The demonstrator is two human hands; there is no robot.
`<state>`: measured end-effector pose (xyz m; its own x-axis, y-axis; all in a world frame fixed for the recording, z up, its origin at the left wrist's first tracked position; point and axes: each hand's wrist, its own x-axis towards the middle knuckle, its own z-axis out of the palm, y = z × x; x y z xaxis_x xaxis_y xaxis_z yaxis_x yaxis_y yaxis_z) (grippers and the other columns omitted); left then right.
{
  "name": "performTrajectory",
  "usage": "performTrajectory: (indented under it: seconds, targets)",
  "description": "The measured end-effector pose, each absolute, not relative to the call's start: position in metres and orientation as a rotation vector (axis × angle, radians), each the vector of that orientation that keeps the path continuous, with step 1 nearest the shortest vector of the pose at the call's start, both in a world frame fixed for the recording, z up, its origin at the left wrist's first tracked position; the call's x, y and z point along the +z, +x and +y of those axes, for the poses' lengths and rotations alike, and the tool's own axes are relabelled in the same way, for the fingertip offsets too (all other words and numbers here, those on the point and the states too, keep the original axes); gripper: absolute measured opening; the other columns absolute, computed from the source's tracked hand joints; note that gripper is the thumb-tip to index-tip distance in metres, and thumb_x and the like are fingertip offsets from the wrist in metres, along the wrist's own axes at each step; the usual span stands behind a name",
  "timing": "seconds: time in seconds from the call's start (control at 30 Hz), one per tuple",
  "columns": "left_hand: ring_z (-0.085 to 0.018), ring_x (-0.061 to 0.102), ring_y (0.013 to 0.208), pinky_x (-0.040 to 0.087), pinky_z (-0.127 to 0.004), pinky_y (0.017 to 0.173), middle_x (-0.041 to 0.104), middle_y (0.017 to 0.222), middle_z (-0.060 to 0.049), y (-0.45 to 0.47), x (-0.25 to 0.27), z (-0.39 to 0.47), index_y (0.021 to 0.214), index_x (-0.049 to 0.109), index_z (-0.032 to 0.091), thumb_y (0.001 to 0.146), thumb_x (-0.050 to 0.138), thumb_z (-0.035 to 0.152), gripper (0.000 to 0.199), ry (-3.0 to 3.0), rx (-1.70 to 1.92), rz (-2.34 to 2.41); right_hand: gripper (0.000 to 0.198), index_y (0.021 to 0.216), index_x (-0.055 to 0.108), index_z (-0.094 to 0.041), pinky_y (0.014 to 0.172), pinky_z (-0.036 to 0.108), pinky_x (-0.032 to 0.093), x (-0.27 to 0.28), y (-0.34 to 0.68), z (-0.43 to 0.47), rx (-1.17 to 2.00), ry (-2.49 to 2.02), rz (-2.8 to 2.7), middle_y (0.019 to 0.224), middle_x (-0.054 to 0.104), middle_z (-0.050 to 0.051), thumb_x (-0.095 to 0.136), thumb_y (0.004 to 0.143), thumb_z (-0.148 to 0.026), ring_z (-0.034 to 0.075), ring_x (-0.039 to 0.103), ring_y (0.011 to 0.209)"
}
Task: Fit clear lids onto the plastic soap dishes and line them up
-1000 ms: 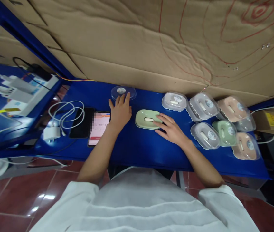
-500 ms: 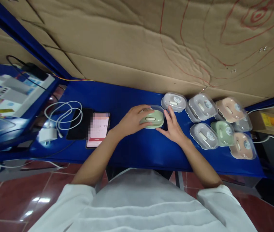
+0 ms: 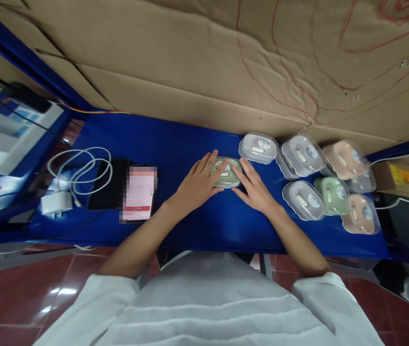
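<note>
A small green soap box (image 3: 229,182) with a clear domed lid lies on the blue table in front of me. My left hand (image 3: 201,180) covers its left end, fingers stretched over the lid and thumb along the near side. From the other end my right hand (image 3: 255,186) meets it, fingertips on the lid and thumb at the near right corner. Between the fingers a round label and a pale strip show on the box. Just beyond my right hand rests a grey soap box (image 3: 259,147) of the same shape.
To the right stand several more boxes: grey (image 3: 303,154), peach (image 3: 346,158) and green (image 3: 332,196), some stacked. On the left lie a lit phone (image 3: 139,194), a dark flat device (image 3: 107,185) and a white charger (image 3: 56,202) with coiled cable. A cardboard wall (image 3: 175,62) rises behind.
My right hand has come left onto the lid. My left hand's fingers have shifted over the lid, and more of the label shows. The view has moved slightly.
</note>
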<state>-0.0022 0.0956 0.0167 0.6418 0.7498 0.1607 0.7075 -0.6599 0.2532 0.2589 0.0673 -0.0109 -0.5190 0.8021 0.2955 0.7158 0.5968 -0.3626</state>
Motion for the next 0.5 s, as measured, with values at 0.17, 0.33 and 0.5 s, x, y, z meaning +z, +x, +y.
performTrajectory:
  seconds: [0.17, 0.33, 0.5]
  targets:
    - [-0.047, 0.034, 0.163, 0.047, -0.062, 0.122, 0.025, 0.179, -0.026, 0.004, 0.021, 0.087, 0.172, 0.031, 0.022, 0.104, 0.069, 0.038, 0.08, 2.644, 0.353, 1.333, 0.091, 0.177, -0.004, -0.037, 0.134, 0.062, 0.036, -0.014, 0.258, 0.068, 0.343, -1.231, -2.381, 0.185, 0.006, 0.008, 0.057, 0.11, -0.037, 0.034, 0.019, 0.17]
    - [-0.049, 0.036, 0.161, 0.045, -0.063, 0.123, 0.03, 0.175, -0.031, 0.001, 0.016, 0.093, 0.17, 0.034, 0.016, 0.101, 0.073, 0.042, 0.084, 2.64, 0.39, 1.294, 0.084, 0.177, -0.001, -0.038, 0.135, 0.059, 0.034, -0.015, 0.256, 0.067, 0.36, -1.201, -2.353, 0.186, 0.002, 0.005, 0.053, 0.112, -0.034, 0.031, 0.017, 0.17]
    - [-0.05, 0.023, 0.166, 0.039, -0.067, 0.126, 0.015, 0.18, -0.031, 0.001, 0.001, 0.099, 0.173, 0.026, 0.018, 0.103, 0.07, 0.044, 0.087, 2.58, 0.519, 1.248, 0.079, 0.177, 0.004, -0.04, 0.136, 0.063, 0.03, -0.016, 0.254, 0.069, 0.357, -1.236, -2.368, 0.186, 0.002, 0.002, 0.049, 0.113, -0.031, 0.031, 0.013, 0.171]
